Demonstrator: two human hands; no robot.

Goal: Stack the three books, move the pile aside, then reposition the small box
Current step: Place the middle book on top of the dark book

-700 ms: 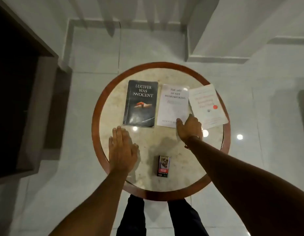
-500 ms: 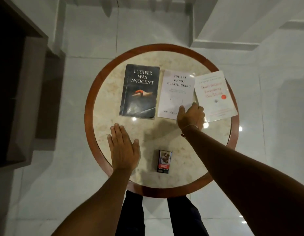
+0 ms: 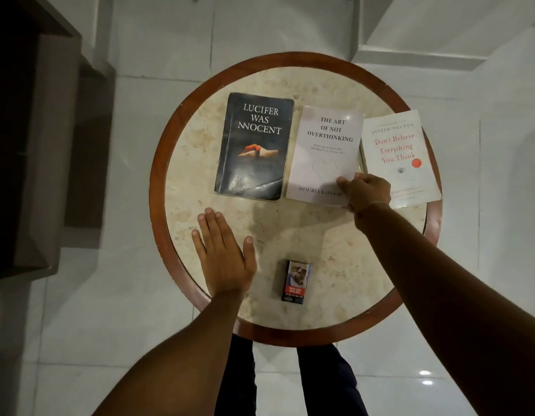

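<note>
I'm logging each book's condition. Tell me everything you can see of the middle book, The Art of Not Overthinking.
The middle book is a thin white paperback with dark title lettering, a faint heart outline and the author's name along its near edge. It lies face up on the round table between the dark book and the red-lettered book. The right hand grips its near right corner, which looks slightly lifted.

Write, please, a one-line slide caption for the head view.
Right hand grips the middle book by its corner; left hand lies flat on the table near the small box.
</note>
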